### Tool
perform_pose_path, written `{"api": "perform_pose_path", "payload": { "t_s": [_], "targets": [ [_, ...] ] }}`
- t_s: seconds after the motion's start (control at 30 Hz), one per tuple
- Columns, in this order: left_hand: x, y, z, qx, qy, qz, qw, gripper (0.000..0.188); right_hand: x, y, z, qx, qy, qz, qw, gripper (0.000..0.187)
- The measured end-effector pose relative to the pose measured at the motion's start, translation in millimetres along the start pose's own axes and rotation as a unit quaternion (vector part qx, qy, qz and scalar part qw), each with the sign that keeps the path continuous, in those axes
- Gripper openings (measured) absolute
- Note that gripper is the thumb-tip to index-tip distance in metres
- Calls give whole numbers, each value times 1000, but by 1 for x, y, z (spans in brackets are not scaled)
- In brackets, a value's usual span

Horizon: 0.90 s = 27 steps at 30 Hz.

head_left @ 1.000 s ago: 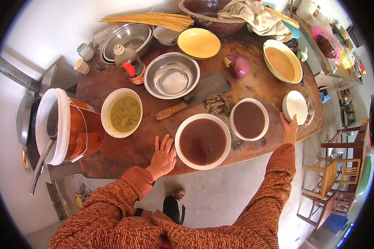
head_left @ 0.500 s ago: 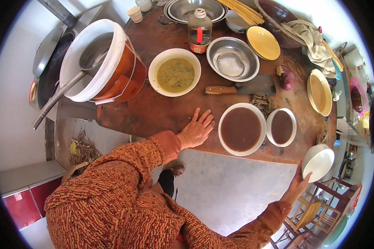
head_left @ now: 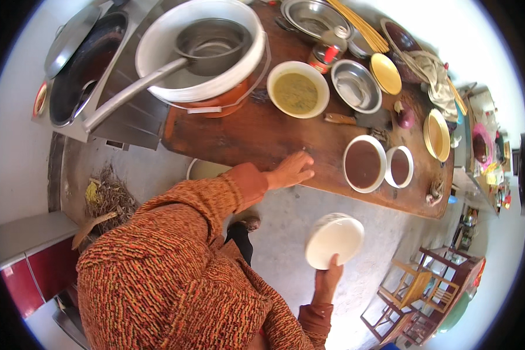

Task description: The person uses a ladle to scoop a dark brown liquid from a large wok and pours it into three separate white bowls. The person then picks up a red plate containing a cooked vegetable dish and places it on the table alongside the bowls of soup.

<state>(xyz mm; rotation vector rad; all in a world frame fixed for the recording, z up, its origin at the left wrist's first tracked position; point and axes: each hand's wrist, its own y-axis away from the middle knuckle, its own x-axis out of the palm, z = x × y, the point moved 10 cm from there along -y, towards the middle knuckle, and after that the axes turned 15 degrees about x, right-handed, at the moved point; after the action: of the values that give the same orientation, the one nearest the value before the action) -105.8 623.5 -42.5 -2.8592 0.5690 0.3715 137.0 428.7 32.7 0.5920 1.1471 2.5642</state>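
My right hand (head_left: 329, 276) grips a white bowl (head_left: 335, 244) by its rim, thumb inside, over the floor in front of the table. Lines along the bowl's far side may be more rims nested with it; I cannot tell. At the table's front edge my left hand (head_left: 291, 170) holds nothing, its fingers loosely apart. To its right stand a large bowl (head_left: 364, 164) and a smaller bowl (head_left: 399, 167), both with dark brown liquid. Farther back is a white bowl of greenish soup (head_left: 297, 90). A long-handled metal ladle (head_left: 210, 44) rests in a white-rimmed bucket (head_left: 198, 87).
A cleaver (head_left: 356, 120), a steel basin (head_left: 356, 86), a jar (head_left: 331, 51), a purple onion-like vegetable (head_left: 404, 115) and yellow bowls (head_left: 436, 135) occupy the wooden table (head_left: 233, 140). A wok (head_left: 87, 70) sits at far left. Wooden chairs (head_left: 411, 286) stand at lower right.
My right hand has carried the white bowl leftward from the table's right corner. My left hand, flat on the table before, has its fingers slightly curled now. The view has swung left.
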Motion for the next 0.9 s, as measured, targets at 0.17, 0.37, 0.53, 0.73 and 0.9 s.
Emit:
{"api": "perform_pose_path", "payload": {
  "t_s": [0.17,0.37,0.53,0.73,0.9],
  "targets": [
    [-13,155,-43,-194,503,64,840,87,110,5,-87,72,87,103,988,46],
    [-122,277,-79,-200,510,-16,836,82,235,38,-173,170,184,210,945,49],
    [-179,347,-60,-217,533,-115,810,77,319,68,-209,159,248,218,931,51],
    [-250,410,-80,-183,516,-270,792,70,388,72,-245,161,340,286,881,56],
    [-289,476,-96,-126,486,-419,757,73,448,87,-276,169,241,387,874,60]
  ]
}}
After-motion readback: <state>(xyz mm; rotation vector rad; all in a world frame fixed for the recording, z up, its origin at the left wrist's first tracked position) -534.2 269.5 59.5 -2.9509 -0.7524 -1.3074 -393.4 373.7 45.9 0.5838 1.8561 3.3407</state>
